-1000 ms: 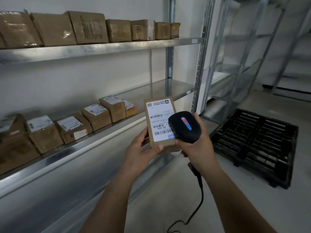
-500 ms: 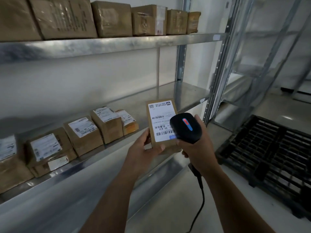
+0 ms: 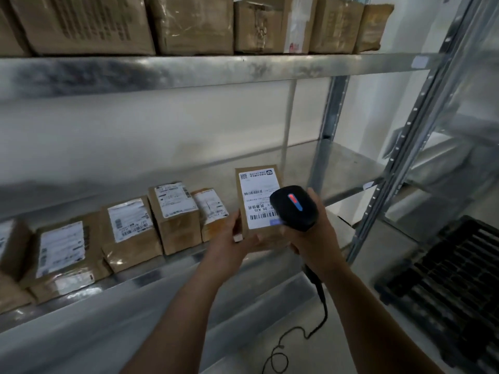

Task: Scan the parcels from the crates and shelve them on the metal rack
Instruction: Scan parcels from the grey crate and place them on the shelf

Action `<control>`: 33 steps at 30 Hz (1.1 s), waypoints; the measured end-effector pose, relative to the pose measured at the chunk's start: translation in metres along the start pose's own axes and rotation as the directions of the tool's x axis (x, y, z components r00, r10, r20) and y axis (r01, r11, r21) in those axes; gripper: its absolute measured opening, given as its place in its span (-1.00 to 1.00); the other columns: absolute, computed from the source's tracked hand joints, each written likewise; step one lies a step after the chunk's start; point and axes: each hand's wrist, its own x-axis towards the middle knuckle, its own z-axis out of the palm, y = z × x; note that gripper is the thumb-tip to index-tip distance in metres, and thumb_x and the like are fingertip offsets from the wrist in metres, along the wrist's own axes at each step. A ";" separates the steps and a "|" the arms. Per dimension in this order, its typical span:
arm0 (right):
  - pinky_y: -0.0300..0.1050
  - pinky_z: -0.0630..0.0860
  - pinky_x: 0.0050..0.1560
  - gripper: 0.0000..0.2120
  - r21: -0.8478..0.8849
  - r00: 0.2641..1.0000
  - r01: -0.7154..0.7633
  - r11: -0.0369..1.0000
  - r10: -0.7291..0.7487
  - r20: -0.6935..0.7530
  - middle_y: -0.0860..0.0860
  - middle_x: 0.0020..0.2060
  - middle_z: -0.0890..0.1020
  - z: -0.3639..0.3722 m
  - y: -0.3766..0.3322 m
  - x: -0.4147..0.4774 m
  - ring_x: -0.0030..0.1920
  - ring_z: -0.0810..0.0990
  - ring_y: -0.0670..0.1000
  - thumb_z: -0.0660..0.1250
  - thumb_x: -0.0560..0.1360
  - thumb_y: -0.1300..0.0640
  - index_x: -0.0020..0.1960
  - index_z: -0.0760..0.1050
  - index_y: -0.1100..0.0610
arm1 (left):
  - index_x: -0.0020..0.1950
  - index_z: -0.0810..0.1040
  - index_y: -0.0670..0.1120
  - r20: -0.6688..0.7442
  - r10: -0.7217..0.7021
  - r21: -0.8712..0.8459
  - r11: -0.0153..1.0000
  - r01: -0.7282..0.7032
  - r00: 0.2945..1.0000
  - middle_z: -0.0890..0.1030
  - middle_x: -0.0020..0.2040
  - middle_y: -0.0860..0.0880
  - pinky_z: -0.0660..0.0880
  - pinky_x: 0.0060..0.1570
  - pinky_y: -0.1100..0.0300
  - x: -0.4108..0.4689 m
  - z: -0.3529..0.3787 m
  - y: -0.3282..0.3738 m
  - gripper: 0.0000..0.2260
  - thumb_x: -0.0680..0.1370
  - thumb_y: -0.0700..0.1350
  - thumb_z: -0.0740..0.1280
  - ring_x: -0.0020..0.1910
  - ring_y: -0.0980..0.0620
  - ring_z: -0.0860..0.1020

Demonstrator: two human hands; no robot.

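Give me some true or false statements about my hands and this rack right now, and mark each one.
The left hand holds a labelled parcel. True.
The right hand grips a black scanner with a cord hanging from it. True.
The scanner glows green. False: its light is red and blue.
The upper shelf holds nothing. False: brown boxes stand on it.
A black pallet lies on the floor at right. True.

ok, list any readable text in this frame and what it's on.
"D5 A35": white label on the held parcel, printed sideways; the scanner hides the start of that line.
Chinese characters and barcode digits on that label: too small to read.
Labels on the shelved parcels: blurred.
Print on the top-shelf box: blurred.
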 end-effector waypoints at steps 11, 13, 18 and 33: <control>-0.03 0.61 -0.05 -0.27 -0.120 0.971 -0.087 0.989 0.111 0.213 -0.11 0.06 0.67 0.003 0.074 0.118 0.04 0.66 -0.02 0.47 0.17 -0.15 0.31 0.42 -0.02 | 0.35 0.37 0.03 -0.194 -0.188 0.125 0.969 0.214 0.963 0.56 0.15 0.13 0.50 -0.03 0.37 0.076 0.055 -0.031 -0.61 0.55 -0.19 0.34 0.08 0.21 0.54; -0.36 0.49 -0.25 -0.37 -0.139 0.962 -0.092 0.986 0.124 0.243 -0.09 0.06 0.67 0.003 0.081 0.129 -0.02 0.66 -0.07 0.55 0.28 0.04 0.30 0.44 0.01 | 0.38 0.34 -0.05 -0.241 -0.225 0.206 0.939 0.277 0.944 0.55 0.19 0.05 0.50 0.09 0.18 0.085 0.062 -0.033 -0.60 0.56 -0.16 0.33 0.11 0.13 0.52; -0.51 0.38 -0.37 -0.35 -0.086 0.950 -0.103 0.991 0.123 0.286 -0.09 0.08 0.60 0.004 0.083 0.150 -0.07 0.58 -0.10 0.49 0.39 0.26 0.41 0.35 0.01 | 0.27 0.42 -0.10 -0.325 -0.240 0.486 0.787 0.380 0.915 0.54 0.20 -0.07 0.48 0.12 0.08 0.108 0.064 -0.030 -0.69 0.56 -0.04 0.31 0.17 -0.06 0.51; -0.07 0.46 0.19 -0.12 -0.083 0.906 -0.110 0.990 0.134 0.402 0.05 0.32 0.52 0.042 0.065 0.169 0.25 0.53 0.09 0.44 0.44 0.26 0.59 0.03 -0.04 | 0.45 0.27 0.04 -0.336 -0.234 0.673 0.618 0.406 0.912 0.45 0.35 -0.02 0.47 0.14 0.08 0.110 0.026 -0.036 -0.57 0.59 -0.07 0.25 0.22 -0.02 0.49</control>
